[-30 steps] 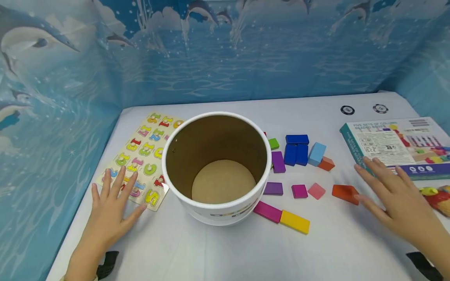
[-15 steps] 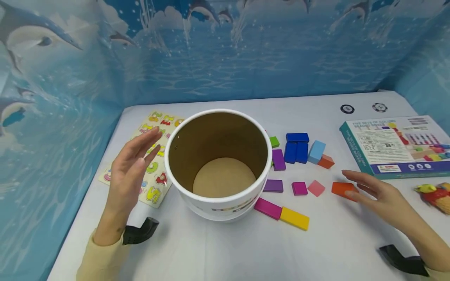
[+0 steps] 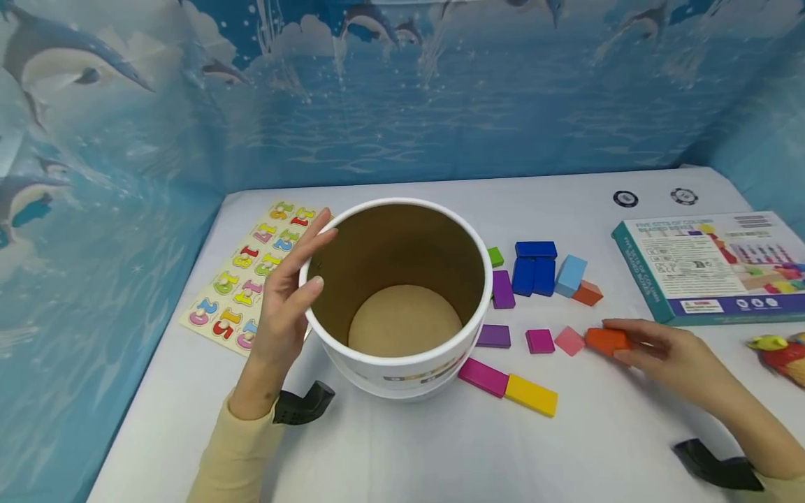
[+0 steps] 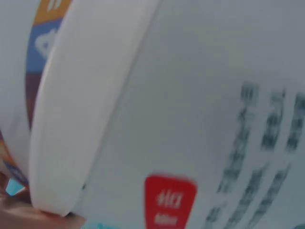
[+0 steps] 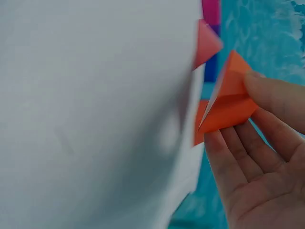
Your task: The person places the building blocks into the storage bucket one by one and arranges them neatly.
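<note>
My right hand (image 3: 669, 353) pinches an orange wooden block (image 3: 606, 341) between thumb and fingers, above the white cloth at the right. The right wrist view shows the thumb on one side of this block (image 5: 233, 102) and fingertips under it. A large white bucket (image 3: 396, 376) with a brown inside stands upright in the middle, its visible floor bare. My left hand (image 3: 289, 300) is at the bucket's left rim, fingers fairly straight and thumb over the edge. In the left wrist view, part of that hand (image 4: 33, 214) shows against the rim; most of it is out of frame.
Right of the bucket lie blue blocks (image 3: 534, 276), a pink block (image 3: 569, 341), a magenta block (image 3: 539, 341) and a yellow block (image 3: 531, 395). A number board (image 3: 251, 279) is partly behind the left hand. A flat box (image 3: 717, 265) and two round chips (image 3: 625, 199) lie at right.
My left hand has moved right from the number board to the bucket's rim. My right hand has come to the orange block, taken hold of it and shifted it slightly left.
</note>
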Available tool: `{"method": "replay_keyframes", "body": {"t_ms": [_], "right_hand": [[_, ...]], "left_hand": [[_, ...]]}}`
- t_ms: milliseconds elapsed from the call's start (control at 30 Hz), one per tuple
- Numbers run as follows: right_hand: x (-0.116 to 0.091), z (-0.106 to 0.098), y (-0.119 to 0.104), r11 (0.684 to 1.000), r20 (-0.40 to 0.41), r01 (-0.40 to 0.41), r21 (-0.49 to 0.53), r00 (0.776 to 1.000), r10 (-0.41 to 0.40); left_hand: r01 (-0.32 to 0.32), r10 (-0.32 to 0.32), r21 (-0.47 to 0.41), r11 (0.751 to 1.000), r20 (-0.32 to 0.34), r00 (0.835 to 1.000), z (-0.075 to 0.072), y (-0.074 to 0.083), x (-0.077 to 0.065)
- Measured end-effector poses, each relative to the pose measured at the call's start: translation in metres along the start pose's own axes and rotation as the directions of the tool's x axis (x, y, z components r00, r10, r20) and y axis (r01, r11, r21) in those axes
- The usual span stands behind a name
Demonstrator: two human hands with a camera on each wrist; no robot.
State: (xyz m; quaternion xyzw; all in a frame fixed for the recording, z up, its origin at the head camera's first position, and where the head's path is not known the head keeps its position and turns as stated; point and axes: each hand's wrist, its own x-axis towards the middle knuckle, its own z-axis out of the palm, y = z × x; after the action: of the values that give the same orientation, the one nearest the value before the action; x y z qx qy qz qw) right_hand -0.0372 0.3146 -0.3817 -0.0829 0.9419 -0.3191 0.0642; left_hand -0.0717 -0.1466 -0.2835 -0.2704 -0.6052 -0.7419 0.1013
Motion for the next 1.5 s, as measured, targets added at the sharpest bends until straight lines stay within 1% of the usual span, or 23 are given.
{"method": "replay_keyframes", "body": {"t_ms": [100,200,233,333,400,467,500,533,567,600,633,733,800,867,900,1000,1100,1233,1300,1333,1400,1467,1500], "right_hand": [[0.004,-0.013,-0.026,0.991,0.013,-0.004,0.133,1.000,0.002],[0.013,-0.028,-0.070,0.962,-0.015,0.049,0.268,0.999,-0.046],[0.017,-0.033,-0.086,0.948,-0.024,0.086,0.306,0.996,-0.083],[0.029,-0.047,-0.138,0.909,-0.015,0.150,0.390,0.988,-0.157],[0.040,-0.052,-0.170,0.868,0.021,0.204,0.453,0.971,-0.239],[0.051,-0.052,-0.201,0.823,0.090,0.213,0.527,0.949,-0.304],[0.058,-0.051,-0.214,0.795,0.127,0.221,0.564,0.928,-0.349],[0.066,-0.049,-0.226,0.772,0.170,0.227,0.594,0.902,-0.397],[0.073,-0.045,-0.237,0.751,0.213,0.234,0.617,0.870,-0.446],[0.080,-0.041,-0.248,0.750,0.259,0.235,0.618,0.840,-0.477],[0.088,-0.036,-0.257,0.756,0.308,0.238,0.610,0.807,-0.503],[0.106,-0.019,-0.277,0.786,0.440,0.303,0.539,0.694,-0.570],[0.113,-0.007,-0.285,0.814,0.536,0.307,0.494,0.629,-0.562],[0.116,0.004,-0.291,0.834,0.621,0.281,0.474,0.565,-0.543],[0.116,0.007,-0.293,0.849,0.660,0.260,0.461,0.540,-0.523],[0.114,0.015,-0.297,0.883,0.741,0.204,0.422,0.483,-0.466],[0.112,0.018,-0.299,0.899,0.780,0.206,0.387,0.446,-0.438],[0.112,0.020,-0.302,0.902,0.825,0.205,0.381,0.366,-0.431],[0.112,0.021,-0.303,0.897,0.837,0.219,0.384,0.327,-0.439],[0.113,0.021,-0.303,0.892,0.839,0.241,0.383,0.313,-0.445],[0.113,0.021,-0.304,0.872,0.829,0.310,0.378,0.306,-0.468],[0.112,0.018,-0.302,0.838,0.792,0.386,0.386,0.327,-0.515],[0.110,0.014,-0.301,0.816,0.762,0.429,0.388,0.349,-0.546]], "left_hand": [[-0.005,0.005,-0.001,1.000,-0.010,1.000,0.004,-0.002,0.000],[0.006,-0.006,0.000,1.000,-0.031,1.000,0.007,-0.003,-0.001],[0.015,-0.015,0.001,1.000,-0.040,0.999,0.007,-0.003,-0.002],[0.052,-0.051,0.011,0.999,-0.066,0.997,0.008,-0.002,-0.004],[0.077,-0.076,0.017,0.997,-0.078,0.994,0.009,-0.001,-0.005],[0.104,-0.100,0.034,0.994,-0.087,0.991,0.009,0.001,-0.006],[0.115,-0.111,0.041,0.993,-0.088,0.990,0.009,0.002,-0.006],[0.125,-0.120,0.047,0.991,-0.089,0.989,0.009,0.003,-0.006],[0.135,-0.130,0.054,0.989,-0.088,0.988,0.009,0.005,-0.006],[0.146,-0.141,0.059,0.988,-0.087,0.986,0.009,0.006,-0.007],[0.160,-0.154,0.062,0.985,-0.085,0.984,0.009,0.008,-0.007],[0.192,-0.186,0.066,0.979,-0.080,0.979,0.008,0.011,-0.007],[0.210,-0.205,0.065,0.976,-0.081,0.975,0.009,0.013,-0.007],[0.220,-0.214,0.068,0.973,-0.081,0.973,0.009,0.015,-0.007],[0.222,-0.217,0.070,0.972,-0.080,0.973,0.010,0.015,-0.007],[0.227,-0.222,0.073,0.971,-0.077,0.972,0.010,0.017,-0.007],[0.229,-0.223,0.082,0.970,-0.076,0.972,0.010,0.018,-0.006],[0.223,-0.216,0.090,0.971,-0.080,0.973,0.009,0.019,-0.005],[0.219,-0.212,0.092,0.971,-0.082,0.974,0.008,0.019,-0.004],[0.216,-0.209,0.091,0.972,-0.083,0.974,0.008,0.019,-0.004],[0.211,-0.204,0.091,0.973,-0.083,0.975,0.008,0.019,-0.004],[0.209,-0.202,0.087,0.974,-0.080,0.976,0.008,0.019,-0.004],[0.207,-0.201,0.085,0.975,-0.077,0.977,0.008,0.019,-0.004]]}}
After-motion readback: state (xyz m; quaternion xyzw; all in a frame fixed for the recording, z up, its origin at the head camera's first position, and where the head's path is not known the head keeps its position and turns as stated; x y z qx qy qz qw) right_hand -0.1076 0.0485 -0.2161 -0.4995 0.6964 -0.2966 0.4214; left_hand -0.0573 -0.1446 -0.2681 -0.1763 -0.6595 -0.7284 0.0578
